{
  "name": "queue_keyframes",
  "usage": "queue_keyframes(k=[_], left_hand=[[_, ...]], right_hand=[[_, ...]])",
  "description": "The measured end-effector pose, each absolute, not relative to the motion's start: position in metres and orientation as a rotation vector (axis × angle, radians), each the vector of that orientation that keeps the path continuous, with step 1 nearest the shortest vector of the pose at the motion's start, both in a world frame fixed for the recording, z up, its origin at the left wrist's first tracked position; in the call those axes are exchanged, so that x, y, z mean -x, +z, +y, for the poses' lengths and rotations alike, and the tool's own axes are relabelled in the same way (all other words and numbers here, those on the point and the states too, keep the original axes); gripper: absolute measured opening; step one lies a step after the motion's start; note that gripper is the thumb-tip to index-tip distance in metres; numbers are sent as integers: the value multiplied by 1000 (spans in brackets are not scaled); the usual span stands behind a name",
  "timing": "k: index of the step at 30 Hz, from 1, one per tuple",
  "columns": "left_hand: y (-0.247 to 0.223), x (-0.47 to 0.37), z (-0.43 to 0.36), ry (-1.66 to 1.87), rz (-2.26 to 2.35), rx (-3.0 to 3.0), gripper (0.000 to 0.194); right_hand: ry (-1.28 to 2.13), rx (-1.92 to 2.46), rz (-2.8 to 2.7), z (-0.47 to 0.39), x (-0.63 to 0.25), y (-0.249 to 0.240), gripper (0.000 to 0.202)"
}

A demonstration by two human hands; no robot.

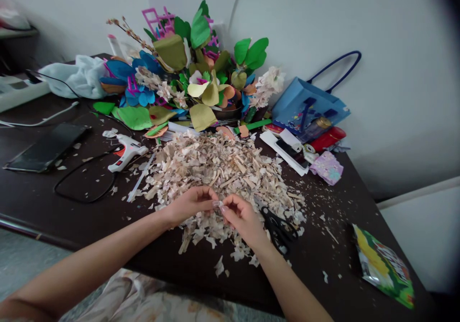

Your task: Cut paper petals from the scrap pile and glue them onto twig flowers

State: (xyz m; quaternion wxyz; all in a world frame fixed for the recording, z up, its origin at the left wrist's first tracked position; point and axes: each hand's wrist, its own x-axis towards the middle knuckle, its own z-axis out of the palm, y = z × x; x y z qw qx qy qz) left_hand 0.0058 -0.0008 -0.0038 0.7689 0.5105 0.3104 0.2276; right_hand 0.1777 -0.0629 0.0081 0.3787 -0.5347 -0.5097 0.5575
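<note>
My left hand (196, 203) and my right hand (241, 215) meet over the front of a wide heap of dry, pale flakes (212, 166). Thumbs and fingertips of both hands are pinched on one small whitish flake (218, 204), partly hidden by the fingers. Black-handled scissors (279, 230) lie just right of my right hand, at the heap's edge. To the left of the heap rests a white glue gun (127, 153) with a black cord. A translucent glue stick (141, 178) lies between it and the heap.
Colourful craft leaves and flowers (201, 77) crowd the table's back. A blue bag (305, 106) stands against the wall, with a small lilac pouch (327, 167) before it. A dark phone or tablet (46, 147) lies left, a green snack packet (384, 267) near the right edge.
</note>
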Motion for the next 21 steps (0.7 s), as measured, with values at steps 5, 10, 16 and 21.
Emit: queue_keyframes(k=[5,10,16,21], left_hand=[[-8,-5,1,526,630,-961,26],[-8,-3,2,500,618,-789,25],[-8,-1,3,448,568,-719,20],[-11,-2,3,443,570,-712,19]], right_hand=[[1261,1415,-1437,-63,-196,24,16],[913,1644,-1464,-83,-240,38,21],[251,2132,-1904,-131,-296,10,11],[84,2201,-2054,-151,-320,-18,12]])
